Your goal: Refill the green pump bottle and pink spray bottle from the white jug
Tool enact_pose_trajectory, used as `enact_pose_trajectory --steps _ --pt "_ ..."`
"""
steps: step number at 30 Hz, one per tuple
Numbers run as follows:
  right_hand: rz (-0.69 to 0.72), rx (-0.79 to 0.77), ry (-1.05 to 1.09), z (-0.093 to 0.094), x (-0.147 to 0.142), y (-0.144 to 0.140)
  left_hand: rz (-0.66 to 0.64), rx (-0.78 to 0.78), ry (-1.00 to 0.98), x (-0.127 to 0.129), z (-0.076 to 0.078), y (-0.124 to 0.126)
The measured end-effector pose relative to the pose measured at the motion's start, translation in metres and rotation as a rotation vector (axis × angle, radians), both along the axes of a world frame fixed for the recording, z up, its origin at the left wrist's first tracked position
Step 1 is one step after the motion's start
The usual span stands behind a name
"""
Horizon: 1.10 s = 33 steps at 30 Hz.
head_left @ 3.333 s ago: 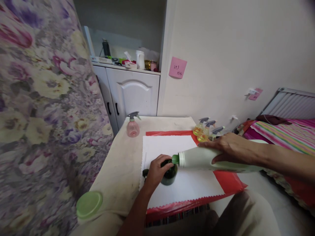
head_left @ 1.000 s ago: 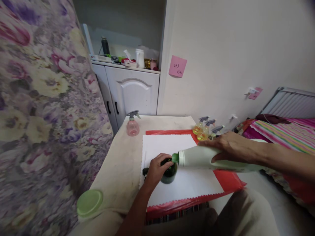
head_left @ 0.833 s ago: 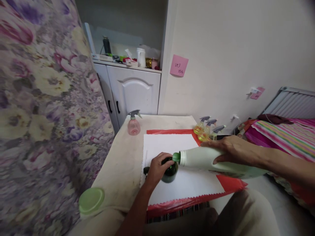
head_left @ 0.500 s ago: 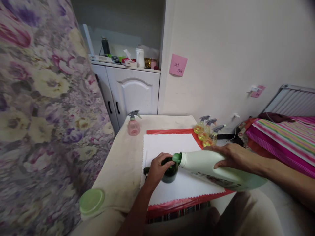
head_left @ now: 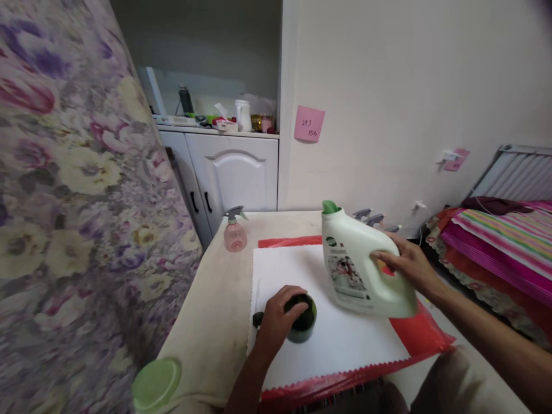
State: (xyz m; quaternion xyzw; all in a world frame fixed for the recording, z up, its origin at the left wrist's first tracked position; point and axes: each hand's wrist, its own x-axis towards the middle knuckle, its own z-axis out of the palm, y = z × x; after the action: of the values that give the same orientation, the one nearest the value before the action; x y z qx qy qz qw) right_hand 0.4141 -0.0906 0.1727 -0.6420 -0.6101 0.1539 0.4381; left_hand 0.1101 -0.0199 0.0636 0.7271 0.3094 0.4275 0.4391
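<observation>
Hands on white cloth, cream table, floral curtain beside.

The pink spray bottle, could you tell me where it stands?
It stands upright at the table's far left, beside the white cloth's corner.

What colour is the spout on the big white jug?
Green; the spout shows clearly in the head view.

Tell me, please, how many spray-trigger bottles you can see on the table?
3 visible: a pink spray bottle at the table's far left, and two grey trigger heads showing behind the white jug. A third grey one may be hidden by the right hand.
</observation>
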Motion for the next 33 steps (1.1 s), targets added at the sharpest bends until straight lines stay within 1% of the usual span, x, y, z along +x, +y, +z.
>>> enact_pose_trajectory --steps 2,4,6,9,12,15,18,21,23,26,28,29,30,31,32,33 --pt "-0.054 0.075 0.075 -0.02 -0.008 0.022 -0.007 -0.008 -0.009 0.0 0.0 0.0" --pt "-0.104 0.126 0.066 -0.038 -0.017 0.044 -0.006 -0.021 -0.012 -0.001 0.0 0.001" --pt "-0.133 0.129 -0.009 -0.053 -0.025 0.066 -0.003 -0.039 -0.008 -0.002 0.0 0.002" --pt "-0.154 0.115 -0.129 -0.07 -0.034 0.091 0.002 -0.059 0.008 -0.003 -0.001 0.003" --pt "-0.151 0.116 -0.134 -0.086 -0.039 0.105 0.003 -0.072 0.03 -0.005 -0.003 0.004" --pt "-0.146 0.145 -0.006 -0.104 -0.041 0.107 0.007 -0.087 0.04 -0.006 -0.004 0.005" --pt "-0.138 0.167 0.071 -0.117 -0.041 0.106 0.01 -0.11 0.047 -0.006 -0.003 0.005" --pt "-0.13 0.185 0.137 -0.124 -0.038 0.106 0.007 -0.128 0.069 -0.007 0.001 0.003" --pt "-0.145 0.207 0.186 -0.128 -0.034 0.1 0.005 -0.134 0.074 -0.007 0.004 0.002" --pt "-0.229 0.264 0.256 -0.137 -0.03 0.073 0.004 -0.128 0.058 -0.007 0.006 0.001" --pt "-0.298 0.306 0.347 -0.146 -0.035 0.046 0.005 -0.118 0.047 -0.006 0.005 0.001" --pt "-0.298 0.302 0.392 -0.151 -0.042 0.032 0.008 -0.113 0.042 -0.006 0.004 0.001" --pt "-0.242 0.243 0.416 -0.157 -0.051 0.019 0.011 -0.108 0.038 -0.005 0.003 0.002" --pt "-0.147 0.163 0.425 -0.163 -0.062 0.008 0.014 -0.102 0.033 -0.005 0.002 0.002" --pt "-0.023 0.081 0.42 -0.169 -0.075 0.001 0.017 -0.094 0.031 -0.005 0.001 0.002" --pt "0.08 0.019 0.419 -0.174 -0.089 -0.004 0.018 -0.083 0.031 -0.005 -0.001 0.002"
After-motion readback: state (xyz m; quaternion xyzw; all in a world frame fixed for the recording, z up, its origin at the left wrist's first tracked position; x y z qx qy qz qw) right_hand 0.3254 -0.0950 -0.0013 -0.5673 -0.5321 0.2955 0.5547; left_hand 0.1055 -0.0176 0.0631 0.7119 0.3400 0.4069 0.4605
